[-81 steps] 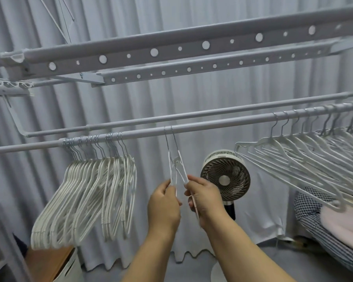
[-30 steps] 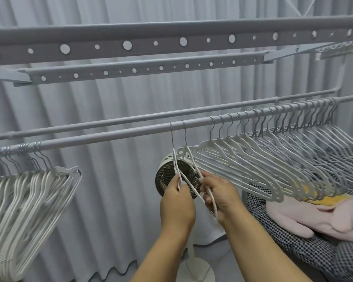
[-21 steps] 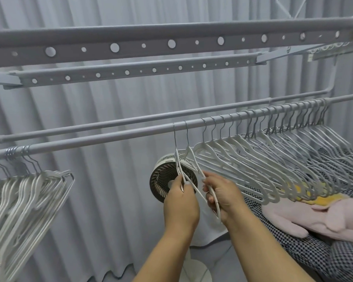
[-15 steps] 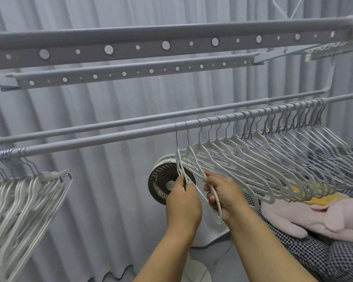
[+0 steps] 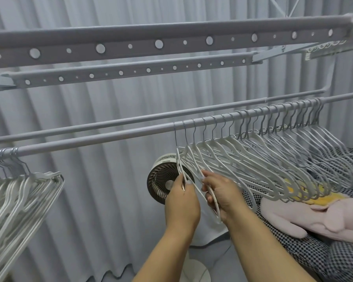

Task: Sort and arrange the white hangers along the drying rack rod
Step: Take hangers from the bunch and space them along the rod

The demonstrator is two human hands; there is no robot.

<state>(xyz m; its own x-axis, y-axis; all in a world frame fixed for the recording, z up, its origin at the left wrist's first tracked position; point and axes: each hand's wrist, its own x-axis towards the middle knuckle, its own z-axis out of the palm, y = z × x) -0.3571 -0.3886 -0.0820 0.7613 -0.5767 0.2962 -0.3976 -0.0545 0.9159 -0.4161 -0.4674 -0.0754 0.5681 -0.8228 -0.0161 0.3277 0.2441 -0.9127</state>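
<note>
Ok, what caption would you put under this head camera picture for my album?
Both hands, left and right, hold two white hangers hooked on the rod.

Open stretch of rod point(image 5: 102, 137) between left hanger bunch point(image 5: 18, 200) and right hanger row point(image 5: 263, 159) — bare, passable. Second rod point(image 5: 130, 122) close behind, perforated bars point(image 5: 130, 45) overhead. Below: fan point(image 5: 163, 178) just beside leftmost hangers of row; curtain point(image 5: 100, 200) behind — bedding point(image 5: 314, 251) under row.
</note>
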